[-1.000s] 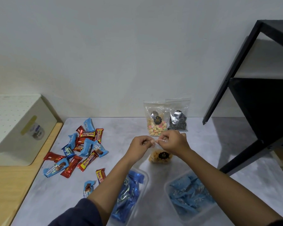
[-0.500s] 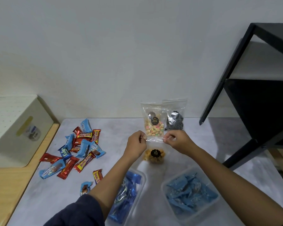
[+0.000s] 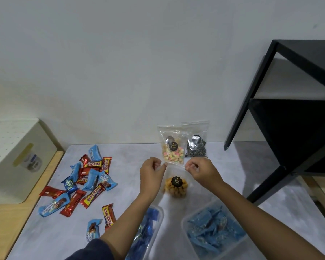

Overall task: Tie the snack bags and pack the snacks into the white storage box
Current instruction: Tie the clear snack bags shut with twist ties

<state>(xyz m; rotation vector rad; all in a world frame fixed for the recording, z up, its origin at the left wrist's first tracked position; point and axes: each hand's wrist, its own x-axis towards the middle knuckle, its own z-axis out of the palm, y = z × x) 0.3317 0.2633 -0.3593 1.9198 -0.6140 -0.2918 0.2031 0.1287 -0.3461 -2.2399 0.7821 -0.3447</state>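
Starting at the far left of the frame, the white box (image 3: 17, 160) sits on a wooden top (image 3: 8, 222), a yellow and grey label on its side, well apart from the hands. Just right of it, on the grey table (image 3: 233, 166), lies a loose pile of bars (image 3: 88, 177) in blue and red wrappers, some overlapping. Two more bars lie apart lower down, one red and yellow (image 3: 107, 214), one blue (image 3: 93, 228).

Now to the centre. The left hand (image 3: 151, 173) comes up from a dark sleeve (image 3: 94, 248), its fingers curled, thumb and forefinger pinching the left top corner of a clear bag (image 3: 175, 186) of orange snacks. The right hand (image 3: 201, 170) does the same at the right top corner, fingers curled in a pinch. The bag's top edge is stretched straight between them, and its base is down on the table.

Behind the hands, two more bags stand against the wall: pastel biscuits (image 3: 173, 147), and beside it a dark snack bag (image 3: 196, 145).

At the lower edge, two clear tubs hold blue wrappers, one (image 3: 161, 212) under the left forearm, one (image 3: 184, 222) under the right.

At the far right stands a black shelf (image 3: 289, 128).
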